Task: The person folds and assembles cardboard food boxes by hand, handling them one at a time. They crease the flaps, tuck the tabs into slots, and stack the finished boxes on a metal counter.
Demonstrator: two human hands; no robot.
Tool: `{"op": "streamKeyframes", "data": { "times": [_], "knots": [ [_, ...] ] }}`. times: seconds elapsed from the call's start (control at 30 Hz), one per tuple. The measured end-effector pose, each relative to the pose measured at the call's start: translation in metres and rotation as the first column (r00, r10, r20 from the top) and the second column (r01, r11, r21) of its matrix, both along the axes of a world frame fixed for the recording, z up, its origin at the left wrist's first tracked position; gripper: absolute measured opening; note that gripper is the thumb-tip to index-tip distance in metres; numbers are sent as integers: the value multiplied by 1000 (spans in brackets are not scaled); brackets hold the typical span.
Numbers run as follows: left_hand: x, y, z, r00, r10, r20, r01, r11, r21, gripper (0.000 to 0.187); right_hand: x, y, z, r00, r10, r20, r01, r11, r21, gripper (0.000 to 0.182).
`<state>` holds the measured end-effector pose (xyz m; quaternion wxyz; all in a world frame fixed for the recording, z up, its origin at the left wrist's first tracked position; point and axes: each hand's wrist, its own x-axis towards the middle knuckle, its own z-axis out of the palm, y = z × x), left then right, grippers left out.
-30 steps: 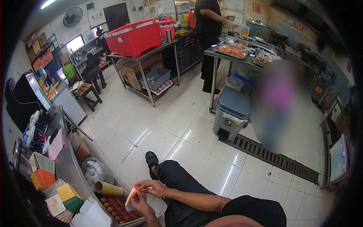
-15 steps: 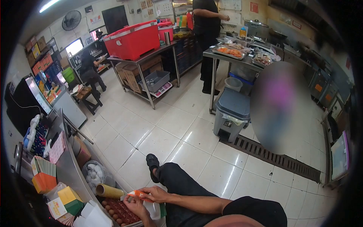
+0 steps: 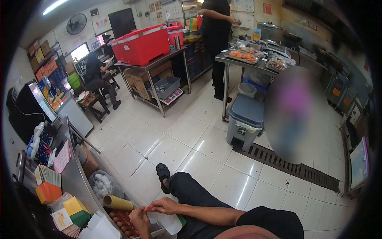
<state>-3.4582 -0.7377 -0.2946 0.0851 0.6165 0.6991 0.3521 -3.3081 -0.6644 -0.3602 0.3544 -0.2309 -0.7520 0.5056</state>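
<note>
My left hand (image 3: pixel 139 220) and my right hand (image 3: pixel 166 206) meet low in the view over my lap, fingers pinched along the orange edge of a printed paper piece (image 3: pixel 149 208). A white panel (image 3: pixel 165 223) with a green end hangs just below my right hand and looks like part of the same paper. Beside my left hand is a tray of brown eggs (image 3: pixel 124 227), partly hidden by my wrist. A cardboard-coloured roll of film (image 3: pixel 118 202) lies right behind it.
On the steel counter (image 3: pixel 75 171) are folded orange cartons (image 3: pixel 48 190) and yellow-green cartons (image 3: pixel 75 209). A clear tub of white bundles (image 3: pixel 101 183) stands near the roll. Further off are a red cooler (image 3: pixel 141 44), a grey bin (image 3: pixel 246 115), a floor drain (image 3: pixel 292 167) and several people.
My hands have drawn the paper slightly; its orange face has turned mostly out of sight and more of the white panel shows. A person at the far left has leaned back, more upright.
</note>
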Motion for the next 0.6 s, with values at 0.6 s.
{"op": "streamKeyframes", "data": {
  "times": [0.6],
  "knots": [
    [-10, -11, 17, 899, 428, 93, -435, 898, 69, 19, 6, 9, 25, 773, -599, -210, 627, 669, 399, 34]
  ]
}}
